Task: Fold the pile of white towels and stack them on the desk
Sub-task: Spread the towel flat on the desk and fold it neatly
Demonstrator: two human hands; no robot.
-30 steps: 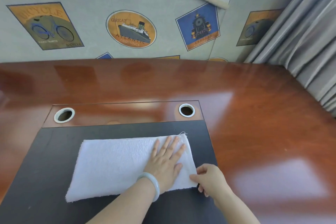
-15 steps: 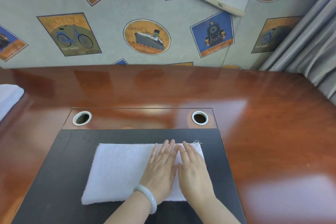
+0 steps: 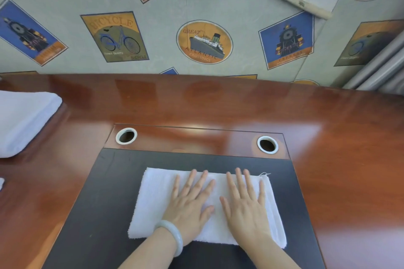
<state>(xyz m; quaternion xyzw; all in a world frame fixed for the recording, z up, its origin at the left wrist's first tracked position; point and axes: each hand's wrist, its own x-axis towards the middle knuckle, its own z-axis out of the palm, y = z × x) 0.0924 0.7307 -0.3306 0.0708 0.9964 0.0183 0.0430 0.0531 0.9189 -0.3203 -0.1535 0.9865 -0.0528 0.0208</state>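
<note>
A folded white towel point(image 3: 153, 199) lies flat on the black inlay point(image 3: 98, 203) of the wooden desk point(image 3: 328, 159). My left hand point(image 3: 190, 203), with a pale bangle on the wrist, presses flat on the towel's middle with fingers spread. My right hand point(image 3: 247, 205) lies flat beside it on the towel's right half, fingers straight. A loose thread sticks out at the towel's far right corner. Another folded white towel point(image 3: 24, 120) sits at the desk's left edge, partly out of view.
Two round cable holes point(image 3: 126, 135) point(image 3: 267, 144) sit in the wooden strip behind the black inlay. A wall with printed wallpaper stands behind the desk. Grey curtains point(image 3: 382, 67) hang at the right. A small white scrap point(image 3: 1, 183) shows at the far left edge.
My right hand left the towel's near right corner and came to lie flat on the towel beside my left hand. The view shifted left, bringing the other towel into sight.
</note>
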